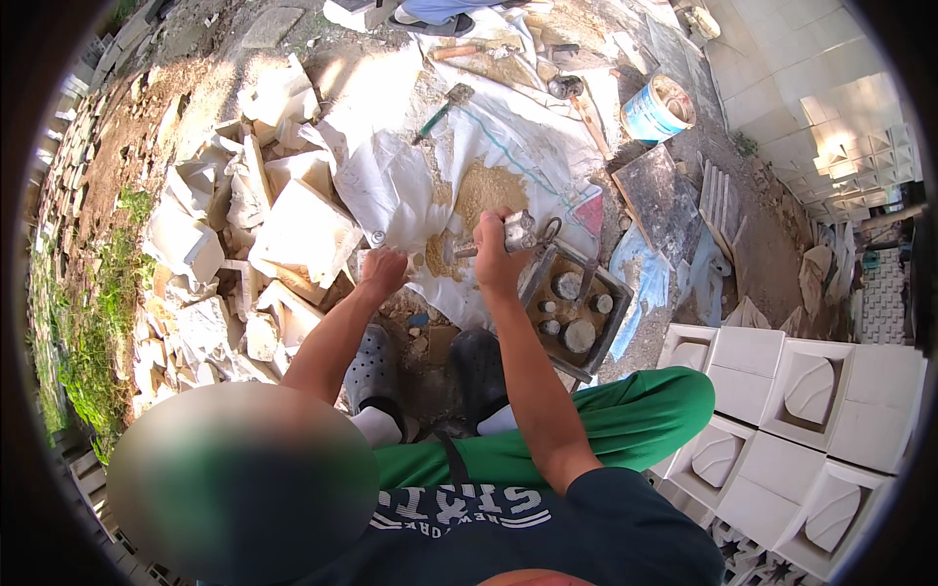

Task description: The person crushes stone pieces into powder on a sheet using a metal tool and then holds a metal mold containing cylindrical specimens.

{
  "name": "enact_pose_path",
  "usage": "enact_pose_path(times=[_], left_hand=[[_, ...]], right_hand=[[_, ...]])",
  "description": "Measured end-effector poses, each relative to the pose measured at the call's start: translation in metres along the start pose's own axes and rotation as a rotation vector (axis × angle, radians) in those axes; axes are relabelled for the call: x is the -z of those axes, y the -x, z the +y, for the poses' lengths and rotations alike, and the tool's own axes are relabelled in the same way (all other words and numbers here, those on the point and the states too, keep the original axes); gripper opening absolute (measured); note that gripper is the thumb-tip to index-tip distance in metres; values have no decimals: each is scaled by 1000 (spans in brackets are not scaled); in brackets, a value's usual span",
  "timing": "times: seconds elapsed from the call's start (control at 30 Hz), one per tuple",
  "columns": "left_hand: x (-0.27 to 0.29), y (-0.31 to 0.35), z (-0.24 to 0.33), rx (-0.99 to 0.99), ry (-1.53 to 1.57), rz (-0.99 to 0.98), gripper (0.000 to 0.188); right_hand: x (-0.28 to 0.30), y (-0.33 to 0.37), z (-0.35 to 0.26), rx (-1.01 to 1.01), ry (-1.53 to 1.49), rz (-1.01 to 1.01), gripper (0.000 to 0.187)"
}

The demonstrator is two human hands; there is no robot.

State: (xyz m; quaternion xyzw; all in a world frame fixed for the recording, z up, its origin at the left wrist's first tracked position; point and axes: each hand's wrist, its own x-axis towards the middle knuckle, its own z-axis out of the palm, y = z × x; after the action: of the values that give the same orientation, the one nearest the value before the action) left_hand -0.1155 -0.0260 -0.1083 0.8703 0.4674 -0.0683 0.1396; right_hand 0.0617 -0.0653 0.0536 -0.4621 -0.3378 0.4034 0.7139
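My left hand [384, 272] is closed beside the white sheet, fingers curled; what it holds, if anything, is hidden. A small round shiny piece [378, 237] shows just beyond its knuckles. My right hand [496, 252] grips a tool caked in grey [521, 230], whose thick end sticks out to the right of my fingers and whose thin part points left, over the sheet. Sandy tan powder [491, 188] lies on the white sheet [381, 181] beyond my hands. Close to the right hand stands a square metal mould [606, 354] with several round cores inside.
Broken white blocks [308, 234] pile up at left. A green-handled hammer [440, 114] lies beyond the sheet. Farther right are a blue and white bucket [657, 109] and a dark board [660, 200]. White moulded blocks [747, 376] stack at near right. Another person's foot [430, 24] shows at the far edge.
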Motion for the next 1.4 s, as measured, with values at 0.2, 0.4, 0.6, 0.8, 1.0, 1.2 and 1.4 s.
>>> enact_pose_path(times=[0.2,0.4,0.6,0.8,1.0,1.2,1.4], left_hand=[[-20,1,3,-103,110,177,50],[-26,5,1,-41,219,155,36],[-24,22,8,-76,52,72,35],[-17,36,-1,144,4,-135,50],[-29,51,-7,129,41,184,29],[-23,48,9,136,134,59,35],[-31,47,18,361,203,188,30]], right_hand=[[11,-7,16,-133,9,-10,23],[25,9,-21,29,160,-58,21],[36,0,25,35,222,-23,29],[20,-14,-34,-48,-27,-14,19],[9,-6,-45,-6,-66,-54,19],[10,-23,29,-30,107,-83,20],[-3,-30,-20,-72,-61,-29,17]])
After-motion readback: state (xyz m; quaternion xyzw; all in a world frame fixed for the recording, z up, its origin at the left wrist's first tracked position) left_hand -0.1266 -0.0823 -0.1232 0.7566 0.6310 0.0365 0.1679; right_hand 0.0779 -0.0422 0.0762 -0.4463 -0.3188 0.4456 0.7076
